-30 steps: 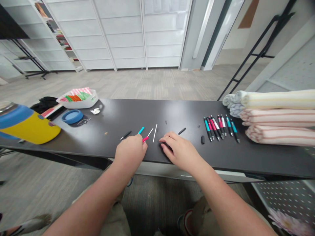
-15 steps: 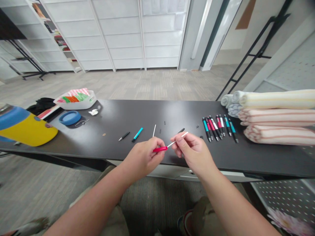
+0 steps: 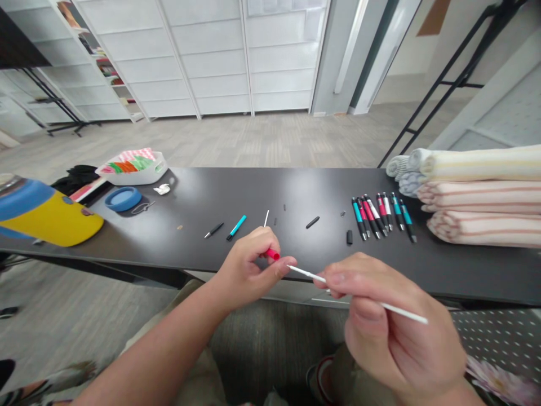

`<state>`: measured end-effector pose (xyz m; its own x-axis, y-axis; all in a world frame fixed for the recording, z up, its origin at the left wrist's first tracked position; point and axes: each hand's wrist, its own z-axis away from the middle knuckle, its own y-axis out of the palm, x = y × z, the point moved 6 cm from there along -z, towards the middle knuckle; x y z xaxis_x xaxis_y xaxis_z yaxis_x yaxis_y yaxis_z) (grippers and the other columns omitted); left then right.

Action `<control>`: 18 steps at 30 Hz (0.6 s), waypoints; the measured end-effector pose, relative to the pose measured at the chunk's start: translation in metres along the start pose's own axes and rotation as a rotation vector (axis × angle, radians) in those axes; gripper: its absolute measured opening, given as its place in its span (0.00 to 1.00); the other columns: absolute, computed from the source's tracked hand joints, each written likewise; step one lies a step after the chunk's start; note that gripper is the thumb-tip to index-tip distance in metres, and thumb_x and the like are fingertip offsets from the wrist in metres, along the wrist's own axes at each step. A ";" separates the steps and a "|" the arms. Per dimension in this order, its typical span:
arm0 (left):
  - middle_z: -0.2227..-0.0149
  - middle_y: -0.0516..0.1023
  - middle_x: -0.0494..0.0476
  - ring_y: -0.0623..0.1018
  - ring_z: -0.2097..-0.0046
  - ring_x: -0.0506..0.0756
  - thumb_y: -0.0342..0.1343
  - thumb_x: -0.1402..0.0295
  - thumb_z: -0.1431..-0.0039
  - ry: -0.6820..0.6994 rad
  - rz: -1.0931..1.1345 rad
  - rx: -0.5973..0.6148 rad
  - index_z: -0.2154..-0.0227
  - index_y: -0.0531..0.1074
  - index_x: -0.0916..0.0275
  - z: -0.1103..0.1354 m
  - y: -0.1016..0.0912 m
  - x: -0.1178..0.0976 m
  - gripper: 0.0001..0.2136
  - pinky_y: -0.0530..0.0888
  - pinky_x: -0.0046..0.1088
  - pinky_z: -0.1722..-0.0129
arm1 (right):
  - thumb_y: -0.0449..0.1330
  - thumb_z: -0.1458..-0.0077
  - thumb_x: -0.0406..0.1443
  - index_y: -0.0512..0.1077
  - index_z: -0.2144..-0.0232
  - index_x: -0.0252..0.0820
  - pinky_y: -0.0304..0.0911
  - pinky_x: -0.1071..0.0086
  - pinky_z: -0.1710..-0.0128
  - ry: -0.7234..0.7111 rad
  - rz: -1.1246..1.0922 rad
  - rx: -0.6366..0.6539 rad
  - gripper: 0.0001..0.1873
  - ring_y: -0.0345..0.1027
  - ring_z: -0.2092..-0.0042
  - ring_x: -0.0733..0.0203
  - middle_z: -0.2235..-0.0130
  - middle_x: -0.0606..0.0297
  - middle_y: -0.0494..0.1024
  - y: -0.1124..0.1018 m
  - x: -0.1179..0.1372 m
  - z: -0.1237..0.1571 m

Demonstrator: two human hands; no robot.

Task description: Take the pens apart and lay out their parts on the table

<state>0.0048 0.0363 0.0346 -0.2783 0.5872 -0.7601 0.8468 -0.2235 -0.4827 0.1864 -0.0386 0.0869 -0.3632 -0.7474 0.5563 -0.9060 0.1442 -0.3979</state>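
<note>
Red barrel (image 3: 274,255) is gripped in the curled fingers of the left hand (image 3: 247,266), centre of frame, open end facing out; white refill (image 3: 310,275) is pinched between thumb and fingers of the right hand (image 3: 408,341), lower right of centre, thin tip pointed at the left thumb; contact there can't be confirmed from this angle. Cyan barrel (image 3: 236,228) and black tip section (image 3: 214,230) are laid left of centre on the dark table (image 3: 203,197); assembled pens (image 3: 373,211) are lined up right of centre, beside rolled towels (image 3: 486,194).
</note>
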 end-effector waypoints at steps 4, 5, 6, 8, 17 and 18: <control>0.73 0.65 0.49 0.66 0.69 0.51 0.59 0.62 0.32 0.003 0.002 -0.010 0.74 0.59 0.59 -0.001 0.004 0.001 0.18 0.63 0.30 0.67 | 0.55 0.33 0.28 0.70 0.46 0.49 0.77 0.61 0.62 -0.041 -0.007 0.029 0.17 0.81 0.60 0.55 0.60 0.60 0.84 0.005 0.004 -0.003; 0.73 0.65 0.49 0.66 0.69 0.51 0.59 0.62 0.32 0.010 0.000 -0.012 0.75 0.59 0.59 -0.001 0.005 0.001 0.18 0.63 0.30 0.67 | 0.55 0.34 0.27 0.70 0.46 0.49 0.77 0.61 0.62 -0.035 -0.006 0.026 0.18 0.81 0.59 0.55 0.59 0.60 0.84 0.006 0.004 -0.003; 0.73 0.65 0.49 0.66 0.69 0.51 0.58 0.63 0.32 0.016 -0.003 -0.013 0.75 0.59 0.59 -0.001 0.006 0.002 0.18 0.63 0.30 0.67 | 0.54 0.35 0.27 0.70 0.46 0.49 0.77 0.61 0.62 -0.027 -0.004 0.030 0.19 0.81 0.59 0.55 0.58 0.60 0.84 0.007 0.004 -0.004; 0.73 0.65 0.49 0.66 0.69 0.51 0.58 0.63 0.31 0.022 -0.009 -0.015 0.75 0.59 0.59 0.000 0.007 0.004 0.18 0.63 0.30 0.67 | 0.54 0.36 0.26 0.69 0.46 0.48 0.77 0.61 0.62 -0.022 0.012 0.045 0.20 0.81 0.59 0.55 0.57 0.59 0.85 0.010 0.004 -0.004; 0.74 0.65 0.49 0.66 0.70 0.51 0.58 0.63 0.32 0.005 -0.011 -0.022 0.76 0.60 0.60 0.001 0.008 0.005 0.18 0.62 0.30 0.68 | 0.55 0.36 0.25 0.70 0.47 0.47 0.76 0.66 0.55 -0.062 0.099 0.121 0.19 0.81 0.56 0.59 0.57 0.62 0.85 0.023 0.004 -0.010; 0.74 0.66 0.50 0.66 0.70 0.51 0.57 0.62 0.31 0.007 -0.016 -0.016 0.77 0.59 0.60 0.000 0.009 0.004 0.19 0.62 0.30 0.69 | 0.56 0.35 0.25 0.70 0.47 0.47 0.76 0.65 0.55 -0.064 0.111 0.125 0.18 0.81 0.56 0.59 0.57 0.62 0.85 0.024 0.003 -0.010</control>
<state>0.0111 0.0364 0.0277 -0.2890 0.5958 -0.7493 0.8493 -0.2016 -0.4879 0.1611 -0.0309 0.0867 -0.4411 -0.7720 0.4577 -0.8256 0.1491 -0.5442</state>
